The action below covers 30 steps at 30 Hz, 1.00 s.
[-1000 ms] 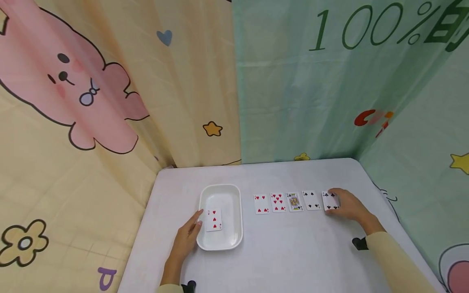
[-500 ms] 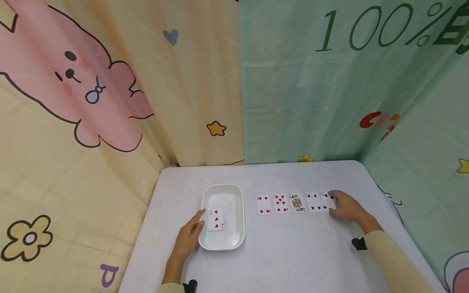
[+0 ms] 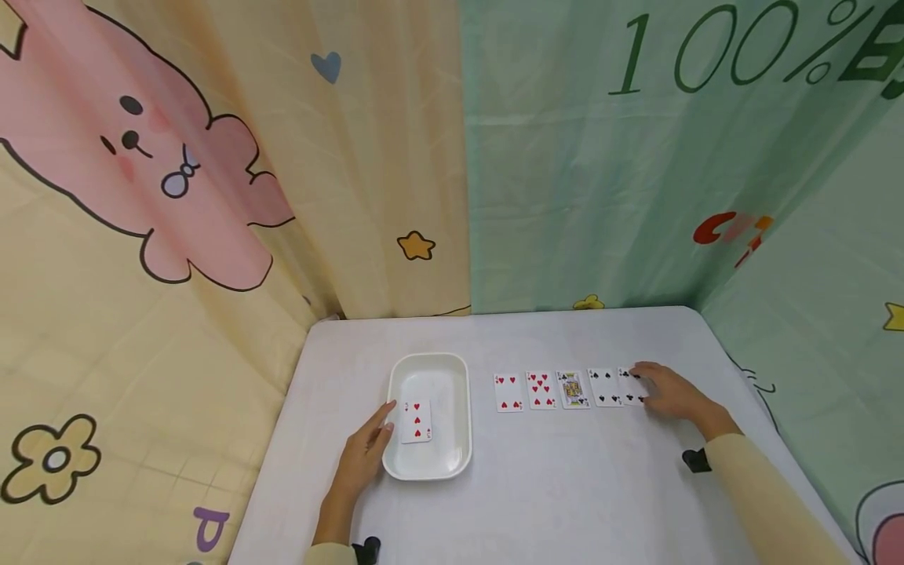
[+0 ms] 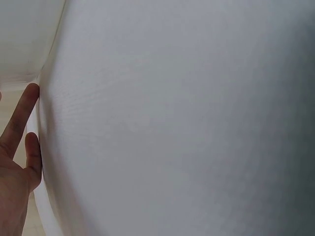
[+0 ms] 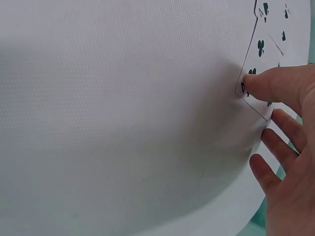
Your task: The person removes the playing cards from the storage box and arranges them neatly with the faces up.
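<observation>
In the head view, playing cards lie face up in a row on the table. My right hand (image 3: 676, 397) is at the right end, its thumb touching the lower corner of the four of clubs (image 5: 252, 61) in the right wrist view and its other fingers spread. That card meets the right edge of the four of spades (image 3: 604, 388). At the left, my left hand (image 3: 362, 457) rests its straight fingers against the rim of a white tray (image 3: 452, 463). A three of hearts (image 3: 417, 422) lies inside the tray.
Left of the black fours are a black face card (image 3: 573, 390), a red hearts card (image 3: 541, 390) and a four of hearts (image 3: 508, 393). The white table (image 3: 551, 486) is bounded by printed curtains (image 3: 565, 180) at the back and sides.
My right hand has slid the four of clubs left against the four of spades, closing the gap. Its fingers have since eased back to the right. My left hand stays at the tray.
</observation>
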Each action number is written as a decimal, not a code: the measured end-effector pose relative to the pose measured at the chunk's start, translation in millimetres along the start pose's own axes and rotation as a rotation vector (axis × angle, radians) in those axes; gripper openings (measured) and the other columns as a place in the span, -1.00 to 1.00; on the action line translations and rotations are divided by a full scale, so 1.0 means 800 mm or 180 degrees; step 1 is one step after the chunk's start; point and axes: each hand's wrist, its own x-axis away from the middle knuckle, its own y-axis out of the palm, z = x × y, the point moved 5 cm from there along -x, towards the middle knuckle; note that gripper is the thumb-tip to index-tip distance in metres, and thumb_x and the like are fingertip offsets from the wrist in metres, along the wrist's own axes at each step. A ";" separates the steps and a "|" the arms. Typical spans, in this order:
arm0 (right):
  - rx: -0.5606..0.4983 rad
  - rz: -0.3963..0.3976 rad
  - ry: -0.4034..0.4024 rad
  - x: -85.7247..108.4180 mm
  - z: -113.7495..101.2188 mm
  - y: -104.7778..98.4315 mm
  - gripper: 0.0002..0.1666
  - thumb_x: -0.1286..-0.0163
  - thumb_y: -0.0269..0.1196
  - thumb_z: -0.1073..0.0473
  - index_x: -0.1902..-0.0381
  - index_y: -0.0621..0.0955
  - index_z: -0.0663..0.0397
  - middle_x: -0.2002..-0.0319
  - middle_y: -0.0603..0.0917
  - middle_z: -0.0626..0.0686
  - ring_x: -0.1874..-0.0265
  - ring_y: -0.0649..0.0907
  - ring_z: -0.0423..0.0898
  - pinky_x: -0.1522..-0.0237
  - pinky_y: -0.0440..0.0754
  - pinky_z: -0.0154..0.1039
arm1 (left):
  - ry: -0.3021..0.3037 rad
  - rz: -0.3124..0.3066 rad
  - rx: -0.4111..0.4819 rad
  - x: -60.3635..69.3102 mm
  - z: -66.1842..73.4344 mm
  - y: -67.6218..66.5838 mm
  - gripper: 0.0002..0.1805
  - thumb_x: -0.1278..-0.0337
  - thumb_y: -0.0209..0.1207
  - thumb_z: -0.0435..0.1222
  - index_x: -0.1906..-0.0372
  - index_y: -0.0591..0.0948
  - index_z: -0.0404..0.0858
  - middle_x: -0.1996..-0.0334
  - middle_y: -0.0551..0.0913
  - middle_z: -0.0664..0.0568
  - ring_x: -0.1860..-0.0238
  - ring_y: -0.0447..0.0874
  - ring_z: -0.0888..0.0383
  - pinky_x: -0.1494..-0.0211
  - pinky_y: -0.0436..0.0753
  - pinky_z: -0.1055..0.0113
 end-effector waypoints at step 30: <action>-0.0292 0.0269 -0.0220 -0.011 -0.068 -0.028 -0.24 -0.44 0.32 0.17 -0.50 0.32 0.24 -0.48 0.35 0.37 -0.46 0.33 0.38 -0.44 0.30 0.38 | 0.0016 -0.0055 -0.0014 0.000 0.002 -0.002 -0.52 -0.53 0.03 0.12 -0.47 0.39 0.42 -0.55 0.36 0.12 -0.39 0.55 -0.11 -0.42 0.51 -0.14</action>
